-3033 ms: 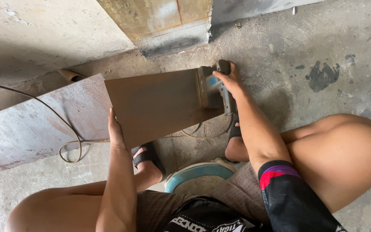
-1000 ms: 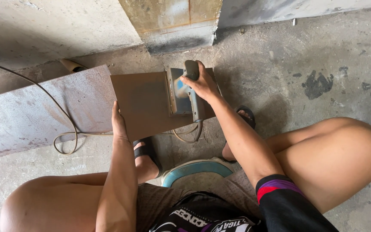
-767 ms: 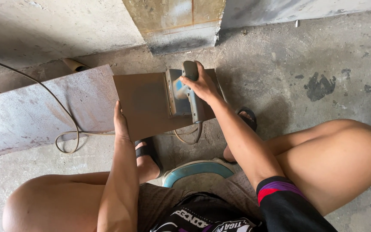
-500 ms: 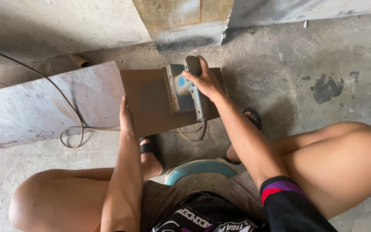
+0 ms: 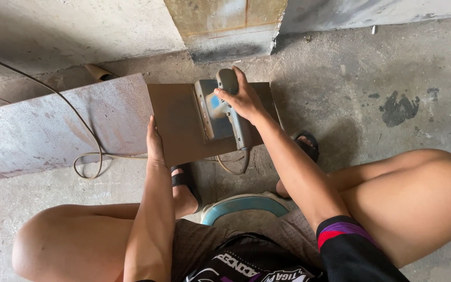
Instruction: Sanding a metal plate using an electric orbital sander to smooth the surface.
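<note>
On a stained concrete floor [image 5: 403, 68], the right hand [image 5: 244, 99] grips a sander [image 5: 225, 112] lengthwise toward the wall; left hand [image 5: 155, 143] fingers steady the brown board [image 5: 181, 125].

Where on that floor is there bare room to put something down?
The widest bare concrete floor lies right of the brown plate, between the wall and the raised knee, only stained. It is crowded at the middle: left hand on the plate, right hand on the sander, and cord looped below the grey sheet.
</note>
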